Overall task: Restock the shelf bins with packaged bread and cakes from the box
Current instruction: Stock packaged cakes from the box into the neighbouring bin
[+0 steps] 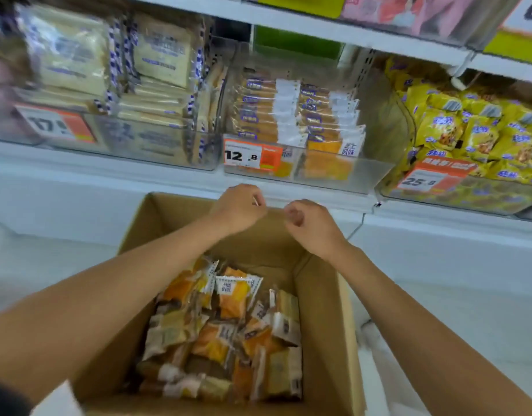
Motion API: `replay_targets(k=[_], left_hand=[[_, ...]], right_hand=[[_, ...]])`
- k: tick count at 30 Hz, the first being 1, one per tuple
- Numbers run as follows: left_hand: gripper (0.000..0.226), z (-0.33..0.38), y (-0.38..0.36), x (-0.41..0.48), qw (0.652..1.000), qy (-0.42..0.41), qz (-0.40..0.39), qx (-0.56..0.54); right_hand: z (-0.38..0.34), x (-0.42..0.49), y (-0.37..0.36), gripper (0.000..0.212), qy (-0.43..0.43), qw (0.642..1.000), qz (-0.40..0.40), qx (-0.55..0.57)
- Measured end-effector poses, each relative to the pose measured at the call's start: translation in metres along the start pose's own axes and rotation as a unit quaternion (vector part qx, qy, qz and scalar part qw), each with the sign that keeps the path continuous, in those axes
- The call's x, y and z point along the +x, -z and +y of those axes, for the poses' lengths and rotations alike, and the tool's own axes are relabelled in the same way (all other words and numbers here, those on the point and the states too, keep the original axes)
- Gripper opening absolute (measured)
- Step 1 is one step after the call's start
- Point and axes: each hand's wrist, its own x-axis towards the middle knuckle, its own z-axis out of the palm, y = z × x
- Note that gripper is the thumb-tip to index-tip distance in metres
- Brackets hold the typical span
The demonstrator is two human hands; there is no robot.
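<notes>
My left grip and right grip both hang over the far rim of the box, fingers curled in narrow and holding nothing that I can see; a small pale fleck shows by the left knuckles, but I cannot tell what it is. I judge they sit there because that rim is the midpoint of the job. Just beyond the box and above it is the clear middle bin, with its 12.8 price tag and neat rows of orange cakes. Down inside the box lies the loose heap of wrapped packs that I have to move up. The heap fills the near half of the box floor, well below both grips and nearer to me than they are, so neither grip touches it. An orange pack leans up at the heap's far edge, closest to my left grip, and its wrapper looks to match the cakes in the middle bin. Above and left of the box sits a bin of pale bread slices, and above and right of it a bin of yellow packs. The middle bin has room on its right side, so I would reach down for the orange packs first.
</notes>
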Motion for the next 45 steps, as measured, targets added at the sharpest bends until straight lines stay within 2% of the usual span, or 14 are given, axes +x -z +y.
replay_targets(k=[5,9,12,14,16,19,21,25,28,29,32,34,36,45], left_hand=[[0.018,-0.109,-0.037,-0.039,0.986,0.147,-0.074,-0.008],[0.016,-0.169,-0.067,-0.056,0.964,0.246,-0.075,-0.072],[0.019,-0.190,-0.085,-0.067,0.942,0.291,-0.088,-0.141],[0.011,-0.202,-0.092,-0.068,0.935,0.303,-0.092,-0.157],[0.011,-0.211,-0.092,-0.062,0.936,0.300,-0.087,-0.164],[0.058,-0.208,-0.087,-0.047,0.925,0.275,-0.131,-0.226],[0.082,-0.191,-0.081,-0.036,0.918,0.240,-0.171,-0.265],[0.035,-0.168,-0.067,-0.027,0.886,0.256,-0.211,-0.324],[0.021,-0.180,-0.064,-0.036,0.847,0.304,-0.214,-0.381],[0.022,-0.187,-0.066,-0.039,0.849,0.315,-0.193,-0.377],[0.027,-0.206,-0.071,-0.045,0.885,0.334,-0.046,-0.322],[0.022,-0.213,-0.072,-0.048,0.876,0.345,0.055,-0.332],[0.022,-0.217,-0.069,-0.048,0.861,0.353,0.105,-0.350],[0.026,-0.230,-0.071,-0.057,0.857,0.372,0.085,-0.346]], right_hand=[[0.047,-0.030,-0.097,0.044,-0.166,0.965,-0.201,0.020],[0.085,-0.047,-0.164,0.064,-0.316,0.909,-0.255,0.094],[0.100,-0.059,-0.200,0.085,-0.353,0.888,-0.286,0.066],[0.101,-0.064,-0.213,0.086,-0.342,0.897,-0.279,0.029],[0.095,-0.056,-0.211,0.084,-0.330,0.911,-0.239,0.067],[0.074,-0.023,-0.179,0.045,-0.304,0.904,-0.238,0.185],[0.056,-0.001,-0.155,0.037,-0.258,0.891,-0.282,0.245],[0.037,0.022,-0.138,0.034,-0.243,0.874,-0.287,0.308],[0.041,0.023,-0.138,0.019,-0.256,0.879,-0.221,0.336],[0.045,0.020,-0.139,0.018,-0.270,0.873,-0.202,0.353],[0.061,0.010,-0.150,0.020,-0.294,0.865,-0.198,0.354],[0.073,0.004,-0.165,0.021,-0.288,0.886,-0.225,0.286],[0.084,0.002,-0.188,0.028,-0.282,0.892,-0.262,0.235],[0.099,0.024,-0.296,0.083,-0.148,0.926,-0.348,0.010]])
